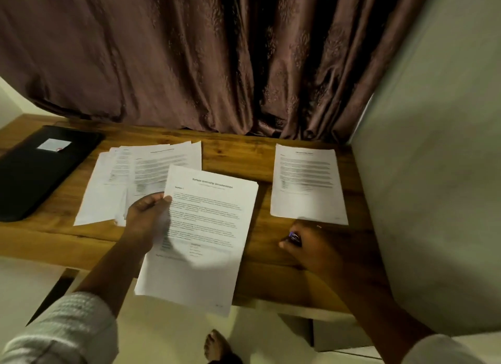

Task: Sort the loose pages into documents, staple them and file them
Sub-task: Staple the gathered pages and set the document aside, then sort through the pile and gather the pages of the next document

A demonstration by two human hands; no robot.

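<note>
Loose pages (151, 168): where do we find them in this view? (A)

We find them fanned in an untidy overlap on the wooden surface (238, 152), left of centre. They lie between a black folder (40, 171) at the far left and a squared stack (306, 182) of printed sheets, well apart at the right. (B)

And the left hand (147, 214)? (A)

We see it pinching a printed page (208, 228) by its left edge, thumb on the face and fingers passing behind. That page covers the near right corner of the loose pages in this view, and its lower end reaches out past the near edge of the surface. We cannot tell whether it is one sheet or two, and its heading is too blurred to read with confidence. (B)

What of the right hand (311, 247)? (A)

It sits low over the surface just in front of the squared stack, fingers curled round a small dark object (295, 237) with a blue-violet glint. We cannot tell what that object is. (B)

Surroundings? (A)

We note a white label (53, 144) on the folder, a brown patterned curtain (189, 51) behind the surface, a pale wall (433, 173) at the right, and a bare foot (217, 344) on the floor below. (B)
</note>
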